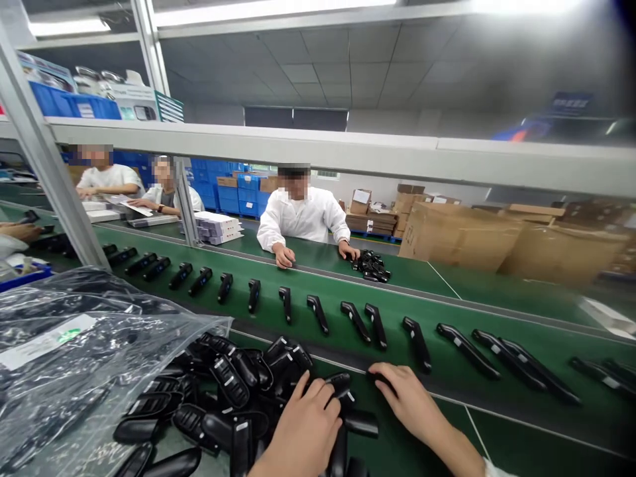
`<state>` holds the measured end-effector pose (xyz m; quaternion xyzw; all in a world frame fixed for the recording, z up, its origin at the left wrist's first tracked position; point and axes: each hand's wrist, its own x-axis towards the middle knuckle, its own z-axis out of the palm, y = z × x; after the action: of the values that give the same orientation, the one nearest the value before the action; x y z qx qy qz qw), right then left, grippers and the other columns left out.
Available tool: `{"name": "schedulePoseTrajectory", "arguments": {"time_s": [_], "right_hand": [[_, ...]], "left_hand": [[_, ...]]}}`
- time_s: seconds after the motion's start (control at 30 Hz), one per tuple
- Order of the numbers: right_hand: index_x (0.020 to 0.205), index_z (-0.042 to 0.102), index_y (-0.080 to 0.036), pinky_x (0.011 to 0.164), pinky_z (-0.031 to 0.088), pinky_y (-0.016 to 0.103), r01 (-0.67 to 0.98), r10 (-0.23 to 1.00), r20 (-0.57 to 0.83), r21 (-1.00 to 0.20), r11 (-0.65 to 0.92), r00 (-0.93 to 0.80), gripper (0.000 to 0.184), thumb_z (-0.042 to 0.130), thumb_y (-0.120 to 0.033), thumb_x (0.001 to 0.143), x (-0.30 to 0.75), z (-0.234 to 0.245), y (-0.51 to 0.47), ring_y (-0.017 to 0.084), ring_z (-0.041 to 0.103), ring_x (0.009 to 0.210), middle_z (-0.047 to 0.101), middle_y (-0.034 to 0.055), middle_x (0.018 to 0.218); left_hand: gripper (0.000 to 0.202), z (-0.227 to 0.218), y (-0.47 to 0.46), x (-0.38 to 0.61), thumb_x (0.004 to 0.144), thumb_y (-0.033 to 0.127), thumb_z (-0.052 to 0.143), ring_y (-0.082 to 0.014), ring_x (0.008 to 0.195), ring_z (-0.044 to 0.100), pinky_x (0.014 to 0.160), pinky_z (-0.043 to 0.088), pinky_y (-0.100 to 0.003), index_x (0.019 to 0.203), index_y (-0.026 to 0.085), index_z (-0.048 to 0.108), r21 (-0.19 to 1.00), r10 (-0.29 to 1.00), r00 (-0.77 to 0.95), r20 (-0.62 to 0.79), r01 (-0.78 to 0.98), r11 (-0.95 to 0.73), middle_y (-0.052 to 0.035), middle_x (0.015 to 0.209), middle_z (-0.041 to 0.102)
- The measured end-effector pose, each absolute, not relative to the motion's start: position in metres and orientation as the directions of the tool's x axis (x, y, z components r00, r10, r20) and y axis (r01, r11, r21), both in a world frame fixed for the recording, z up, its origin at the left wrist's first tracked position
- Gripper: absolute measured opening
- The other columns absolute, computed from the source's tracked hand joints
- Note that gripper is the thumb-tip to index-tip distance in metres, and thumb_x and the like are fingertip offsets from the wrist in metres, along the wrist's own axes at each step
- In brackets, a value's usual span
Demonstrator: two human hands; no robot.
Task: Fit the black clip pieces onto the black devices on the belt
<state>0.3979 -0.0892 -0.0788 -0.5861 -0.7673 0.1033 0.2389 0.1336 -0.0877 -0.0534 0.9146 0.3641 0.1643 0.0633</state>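
My left hand (pixel 311 421) rests over a heap of black plastic covers (pixel 233 381), fingers bent and apart, its fingertips touching pieces at the right side of the heap. Some of these covers show ribbed inner faces, others a smooth outside. To the right, my right hand (pixel 407 401) is at the near edge of the green conveyor belt (pixel 342 354). Its fingers curl together over a small dark piece, mostly hidden beneath them. Beyond it, black handheld devices (pixel 417 343) with angled heads lie in a spaced row along the belt.
A clear plastic bag (pixel 114 371) with a white label covers the left of the bench. Across the belt, a co-worker in white (pixel 303 222) has a hand near a black pile (pixel 371 266). Cartons (pixel 457 238) stand at right. A metal post (pixel 54 146) rises at left.
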Motion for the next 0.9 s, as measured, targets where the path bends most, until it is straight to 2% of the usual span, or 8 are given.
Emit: {"name": "schedulePoseTrajectory", "arguments": {"time_s": [0.13,0.3,0.43,0.53,0.6,0.67,0.8,0.9], "right_hand": [[0.108,0.07,-0.031,0.084,0.05,0.041,0.896,0.984,0.154,-0.421,0.143,-0.085,0.031,0.048,-0.023,0.088,0.421,-0.072,-0.08,0.027,0.066,0.095,0.069,0.0077,0.103],[0.113,0.067,-0.025,0.084,0.051,0.034,0.846,0.983,0.185,-0.525,0.099,-0.001,0.029,0.054,-0.029,0.087,0.426,-0.056,-0.037,0.024,0.067,0.092,0.07,0.0054,0.104],[0.124,0.062,-0.021,0.087,0.05,0.033,0.937,0.981,0.171,-0.348,-0.025,0.089,0.036,0.051,-0.022,0.089,0.416,-0.06,-0.005,0.025,0.062,0.109,0.064,0.01,0.124],[0.144,0.044,-0.016,0.08,0.051,0.035,0.973,0.979,0.166,-0.217,-0.081,0.119,0.055,0.047,-0.016,0.089,0.408,-0.068,0.003,0.031,0.058,0.115,0.063,0.0161,0.122],[0.15,0.033,-0.014,0.075,0.051,0.035,0.992,0.981,0.154,-0.053,-0.113,0.12,0.063,0.046,-0.016,0.089,0.406,-0.071,0.008,0.032,0.06,0.112,0.061,0.0191,0.123],[0.15,0.032,-0.014,0.072,0.051,0.035,0.988,0.984,0.13,0.084,-0.131,0.119,0.062,0.046,-0.02,0.09,0.406,-0.072,0.014,0.032,0.065,0.103,0.058,0.0209,0.125],[0.151,0.029,-0.012,0.072,0.052,0.038,0.985,0.99,0.086,0.12,-0.124,0.114,0.058,0.041,-0.027,0.096,0.413,-0.073,0.029,0.03,0.07,0.089,0.059,0.0217,0.121],[0.149,0.029,-0.014,0.073,0.051,0.037,0.986,0.99,0.084,0.117,-0.122,0.112,0.052,0.034,-0.033,0.101,0.422,-0.074,0.032,0.029,0.07,0.089,0.062,0.0202,0.116]], "left_hand": [[0.025,-0.055,-0.086,0.135,0.096,0.026,0.052,-0.0274,0.117,0.057,0.113,0.033,-0.058,0.119,0.028,0.061,0.284,0.651,0.723,0.231,0.59,-0.756,-0.0052,0.124,0.064],[0.02,-0.054,-0.089,0.139,0.093,0.021,0.052,-0.0275,0.115,0.057,0.114,0.033,-0.058,0.11,0.025,0.063,0.295,0.68,0.696,0.233,0.615,-0.731,-0.0058,0.116,0.066],[0.023,-0.053,-0.087,0.141,0.095,0.013,0.044,-0.0248,0.105,0.06,0.113,0.035,-0.056,0.103,0.023,0.063,0.281,0.677,0.709,0.195,0.621,-0.732,-0.0047,0.105,0.065],[0.026,-0.053,-0.085,0.141,0.097,0.012,0.037,-0.0249,0.102,0.06,0.111,0.035,-0.056,0.103,0.021,0.061,0.276,0.657,0.718,0.23,0.599,-0.752,-0.0055,0.102,0.064],[0.026,-0.054,-0.084,0.141,0.1,0.016,0.033,-0.025,0.097,0.061,0.104,0.041,-0.053,0.1,0.021,0.058,0.33,0.683,0.678,0.27,0.602,-0.727,-0.0055,0.098,0.064],[0.025,-0.053,-0.082,0.14,0.102,0.022,0.03,-0.025,0.091,0.061,0.09,0.049,-0.046,0.1,0.022,0.055,0.43,0.745,0.6,0.291,0.614,-0.662,-0.0056,0.094,0.063],[0.023,-0.05,-0.079,0.135,0.104,0.033,0.03,-0.0225,0.084,0.062,0.075,0.047,-0.036,0.104,0.024,0.051,0.625,0.843,0.443,0.305,0.575,-0.529,-0.0037,0.091,0.062],[0.021,-0.05,-0.076,0.132,0.104,0.036,0.031,-0.0205,0.077,0.062,0.069,0.044,-0.032,0.105,0.025,0.05,0.68,0.873,0.391,0.291,0.558,-0.476,-0.001,0.086,0.063]]}}
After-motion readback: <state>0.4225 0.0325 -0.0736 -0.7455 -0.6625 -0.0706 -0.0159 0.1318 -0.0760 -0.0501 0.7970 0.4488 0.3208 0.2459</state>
